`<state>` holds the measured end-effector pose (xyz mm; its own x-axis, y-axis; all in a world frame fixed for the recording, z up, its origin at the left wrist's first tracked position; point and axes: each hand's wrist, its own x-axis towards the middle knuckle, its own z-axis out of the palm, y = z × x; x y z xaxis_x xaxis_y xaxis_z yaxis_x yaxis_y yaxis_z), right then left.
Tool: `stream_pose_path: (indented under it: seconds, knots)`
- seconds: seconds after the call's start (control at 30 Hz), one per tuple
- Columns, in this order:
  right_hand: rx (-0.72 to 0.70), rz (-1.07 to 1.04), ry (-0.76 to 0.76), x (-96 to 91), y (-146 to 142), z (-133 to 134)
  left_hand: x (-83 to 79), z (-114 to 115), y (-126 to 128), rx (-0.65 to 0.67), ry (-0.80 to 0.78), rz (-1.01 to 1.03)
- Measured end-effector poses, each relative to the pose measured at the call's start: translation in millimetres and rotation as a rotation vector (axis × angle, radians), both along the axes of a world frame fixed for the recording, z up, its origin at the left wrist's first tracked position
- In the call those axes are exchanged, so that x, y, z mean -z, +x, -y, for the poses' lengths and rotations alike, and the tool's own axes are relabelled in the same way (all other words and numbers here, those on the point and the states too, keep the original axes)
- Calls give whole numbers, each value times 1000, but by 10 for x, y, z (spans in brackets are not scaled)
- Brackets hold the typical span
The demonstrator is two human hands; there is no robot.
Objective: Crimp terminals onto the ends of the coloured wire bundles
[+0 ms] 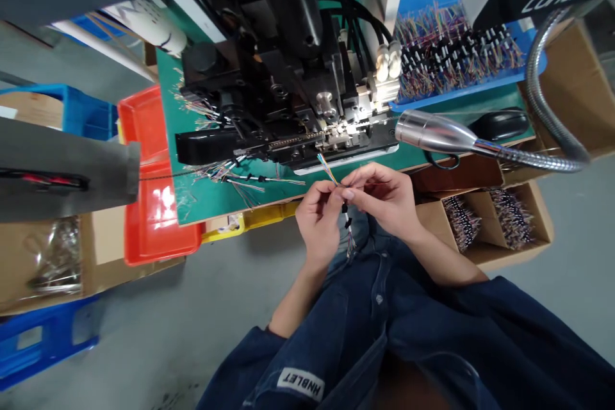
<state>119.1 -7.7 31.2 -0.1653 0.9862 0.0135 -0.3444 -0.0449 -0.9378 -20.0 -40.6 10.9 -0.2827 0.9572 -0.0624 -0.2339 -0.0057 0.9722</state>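
Note:
Between my hands is a short wire harness (346, 223) with black sleeves and a white section. Its fanned coloured wires point up toward the machine, and the lower end hangs below my fingers. My left hand (321, 218) pinches the harness near its middle with thumb and forefinger. Against the same spot, my right hand (383, 197) is closed, its thumb and fingertips on the wires. Just beyond my hands stands a black crimping machine (288, 109) with a lit metal working area (343, 134). Where exactly the fingertips meet the individual wires is too small to make out.
More harnesses (240, 176) lie on the green bench top (192, 202) at left. A blue tray (461, 93) of harnesses sits at back right, behind a flexible metal lamp (432, 131). Red trays (161, 230) stand left; a divided cardboard box (490, 259) stands low right.

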Motion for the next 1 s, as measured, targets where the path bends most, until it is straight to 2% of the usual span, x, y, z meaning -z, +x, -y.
stream_pose_path:
  seconds: [0.13, 0.3, 0.37, 0.47, 0.53, 0.57, 0.63, 0.7, 0.73, 0.77, 0.83, 0.9, 1.0]
  knots:
    - [-44, -93, -45, -4, -25, -35, 1, -19, 16, 29, 15, 62]
    - [-62, -62, -39, 42, -14, -27, 6, -63, 3, 18, 24, 158]
    - [-56, 42, 48, 85, -4, 14, -12, -89, -23, 22, 47, 189]
    - [-49, 267, 310, 167, 28, 101, -51, -119, -54, 35, 69, 187]
    - [-34, 328, 423, 213, 93, 137, -71, -122, -54, 62, 58, 178]
    - [-52, 319, 434, 225, 146, 137, -79, -119, -51, 84, 46, 174]
    - [-179, 228, 370, 221, 287, 95, -94, -108, -42, 128, 27, 154]
    - [-324, 58, 241, 175, 434, 13, -118, -94, -40, 162, 25, 100]
    - [-347, -20, 179, 140, 491, -31, -133, -86, -42, 179, 31, 64]
    - [-332, -61, 129, 99, 530, -71, -150, -78, -44, 198, 41, 24]
    - [-240, -11, 106, 12, 546, -127, -181, -61, -50, 243, 59, -56]
    - [-177, 109, 153, -63, 500, -155, -195, -43, -55, 277, 69, -122]
    - [-119, 188, 218, -116, 404, -172, -170, -20, -67, 251, 66, -186]
